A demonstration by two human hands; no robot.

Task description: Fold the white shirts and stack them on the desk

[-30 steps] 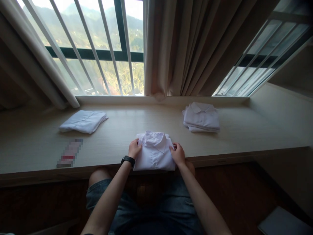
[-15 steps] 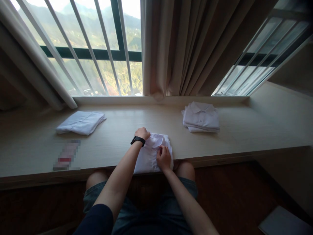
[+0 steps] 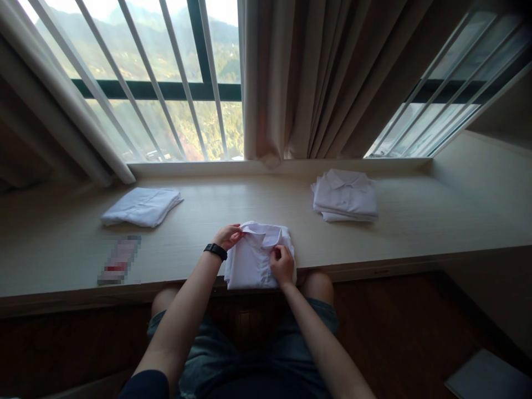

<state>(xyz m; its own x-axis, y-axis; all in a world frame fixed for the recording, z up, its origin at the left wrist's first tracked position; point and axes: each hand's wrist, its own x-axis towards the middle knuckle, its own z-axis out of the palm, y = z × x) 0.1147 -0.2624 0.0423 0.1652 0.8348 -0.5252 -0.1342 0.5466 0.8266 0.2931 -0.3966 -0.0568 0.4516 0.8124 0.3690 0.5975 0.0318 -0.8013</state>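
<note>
A folded white shirt (image 3: 251,263) lies at the desk's front edge, its collar at the far side. My left hand (image 3: 229,236), with a black band on the wrist, pinches the left side of the collar. My right hand (image 3: 282,262) is closed on the right side of the collar, its fingertips partly hidden by the hand itself. Button plackets and soft creases show down the shirt's middle.
On the pale desk (image 3: 199,205), a stack of folded white shirts (image 3: 347,195) lies at the back right. More folded white clothing (image 3: 141,206) lies at the left, with a blurred-out flat item (image 3: 120,260) in front. Curtains (image 3: 286,83) hang behind.
My left hand has moved left and slightly toward me, uncovering the collar's left side. My right hand has shifted slightly right and stays at the collar.
</note>
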